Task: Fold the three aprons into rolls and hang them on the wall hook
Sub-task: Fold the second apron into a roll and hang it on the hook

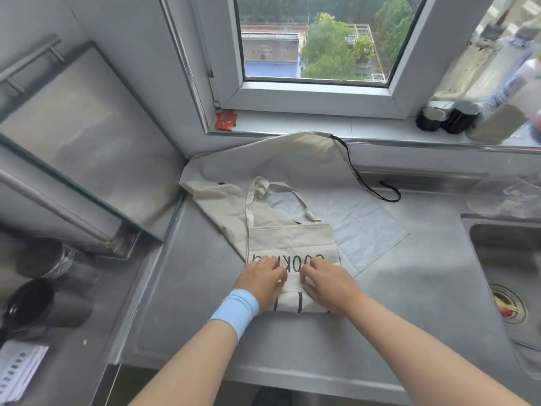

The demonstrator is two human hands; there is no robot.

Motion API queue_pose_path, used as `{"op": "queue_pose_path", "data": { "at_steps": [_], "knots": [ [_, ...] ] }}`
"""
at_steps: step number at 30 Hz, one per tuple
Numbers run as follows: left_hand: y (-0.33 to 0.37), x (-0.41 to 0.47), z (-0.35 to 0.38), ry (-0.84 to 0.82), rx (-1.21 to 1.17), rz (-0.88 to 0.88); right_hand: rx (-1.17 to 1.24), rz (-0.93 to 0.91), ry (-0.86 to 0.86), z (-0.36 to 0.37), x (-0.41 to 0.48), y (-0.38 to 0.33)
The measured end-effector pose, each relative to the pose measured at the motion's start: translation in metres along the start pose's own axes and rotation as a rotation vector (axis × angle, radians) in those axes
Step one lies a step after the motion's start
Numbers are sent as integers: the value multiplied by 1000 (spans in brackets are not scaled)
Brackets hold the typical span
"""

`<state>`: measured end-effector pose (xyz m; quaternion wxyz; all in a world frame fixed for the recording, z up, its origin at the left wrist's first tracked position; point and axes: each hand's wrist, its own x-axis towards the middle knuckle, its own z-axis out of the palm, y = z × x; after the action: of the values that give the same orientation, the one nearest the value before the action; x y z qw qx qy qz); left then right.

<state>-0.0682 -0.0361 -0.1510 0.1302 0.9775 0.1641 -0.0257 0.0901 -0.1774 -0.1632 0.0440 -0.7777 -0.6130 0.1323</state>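
A cream apron with black "COOKING" lettering lies folded into a narrow strip on the steel counter. Its neck strap loops at the far end. My left hand, with a blue wristband, and my right hand both grip the near end of this apron, fingers curled into the fabric. Under it lies a pale grey-white apron. A third cream apron with a black tie cord is spread against the back wall below the window sill. No wall hook is in view.
A sink with a drain strainer sits at the right. Bottles stand on the window sill, with a red packet at its left end. Left of the counter are a glass-topped stove area and dark cylindrical containers.
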Motion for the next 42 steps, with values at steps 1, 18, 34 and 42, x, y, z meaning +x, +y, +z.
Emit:
{"op": "queue_pose_path", "data": {
  "at_steps": [1, 18, 34, 42],
  "knots": [
    [3, -11, 1, -33, 4, 12, -12, 8, -2, 1, -1, -1],
    [7, -22, -31, -479, -354, -435, 217, 205, -220, -37, -29, 5],
    [-61, 9, -23, -62, -544, -755, 489, 582, -11, -35, 32, 31],
    [-26, 41, -10, 276, 135, -93, 441, 620, -73, -24, 62, 42]
  ]
}}
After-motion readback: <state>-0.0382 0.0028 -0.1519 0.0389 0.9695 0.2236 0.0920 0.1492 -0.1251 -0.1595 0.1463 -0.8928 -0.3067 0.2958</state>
